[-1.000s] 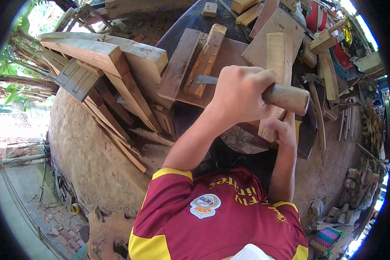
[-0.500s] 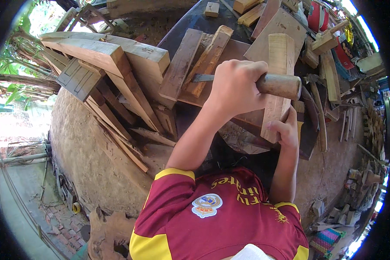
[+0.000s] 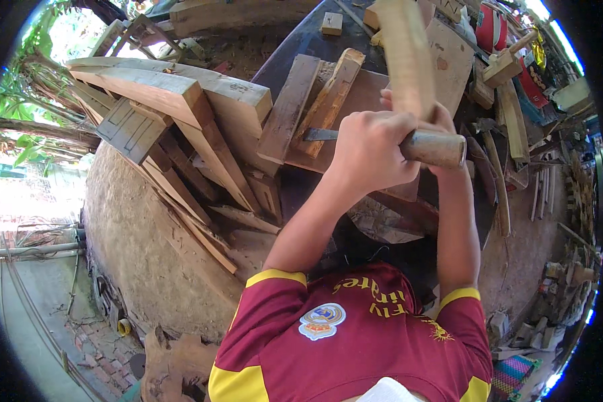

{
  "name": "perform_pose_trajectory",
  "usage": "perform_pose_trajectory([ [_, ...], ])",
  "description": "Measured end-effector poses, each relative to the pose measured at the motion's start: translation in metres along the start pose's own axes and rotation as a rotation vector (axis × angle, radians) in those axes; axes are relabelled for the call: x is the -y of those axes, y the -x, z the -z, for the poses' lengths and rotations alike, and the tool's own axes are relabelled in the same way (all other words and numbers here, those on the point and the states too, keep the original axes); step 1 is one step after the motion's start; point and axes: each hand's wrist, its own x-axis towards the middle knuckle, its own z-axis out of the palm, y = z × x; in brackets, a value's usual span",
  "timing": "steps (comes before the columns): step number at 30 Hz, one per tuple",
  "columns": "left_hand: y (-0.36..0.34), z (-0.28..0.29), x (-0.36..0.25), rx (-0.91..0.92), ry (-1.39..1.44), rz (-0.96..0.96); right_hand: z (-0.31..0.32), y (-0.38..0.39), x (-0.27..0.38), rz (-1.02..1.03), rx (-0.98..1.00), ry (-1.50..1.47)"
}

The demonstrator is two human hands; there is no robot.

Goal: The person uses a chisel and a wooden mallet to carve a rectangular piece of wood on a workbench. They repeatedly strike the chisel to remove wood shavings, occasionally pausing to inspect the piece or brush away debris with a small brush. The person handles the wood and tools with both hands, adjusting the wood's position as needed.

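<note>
My left hand (image 3: 375, 151) is closed round the handle of a chisel (image 3: 433, 148), held nearly level with its metal blade pointing left. The blade tip is by a worn, notched wooden piece (image 3: 333, 94) lying on the bench. Beyond the chisel handle, my right hand (image 3: 443, 119) is wrapped round the near end of a pale wooden block (image 3: 409, 60). The block is raised and smeared by motion. My left hand and the chisel handle partly cover my right hand.
A dark board (image 3: 290, 107) lies beside the notched piece on the bench. Long timbers (image 3: 228, 90) lean at the left. A wooden mallet (image 3: 502, 69) and a red object (image 3: 490, 28) are at the far right. A small wooden block (image 3: 332, 24) sits on the dark bench top.
My right hand has moved up and away from my body, carrying the wooden block farther over the bench. My left hand keeps its hold on the chisel, nearly in place.
</note>
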Motion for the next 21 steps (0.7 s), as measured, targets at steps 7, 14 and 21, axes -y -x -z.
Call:
perform_pose_trajectory([
  [7,0.009,0.014,0.0,0.029,0.051,0.005,-0.011,-0.015,-0.021,0.173,0.304,0.25],
  [14,0.008,0.018,-0.002,-0.062,0.175,-0.056,-0.035,-0.007,-0.019,0.08,0.199,0.15],
  [21,0.0,0.007,0.004,-0.105,0.128,-0.06,-0.022,-0.018,-0.032,-0.113,0.157,0.105],
])
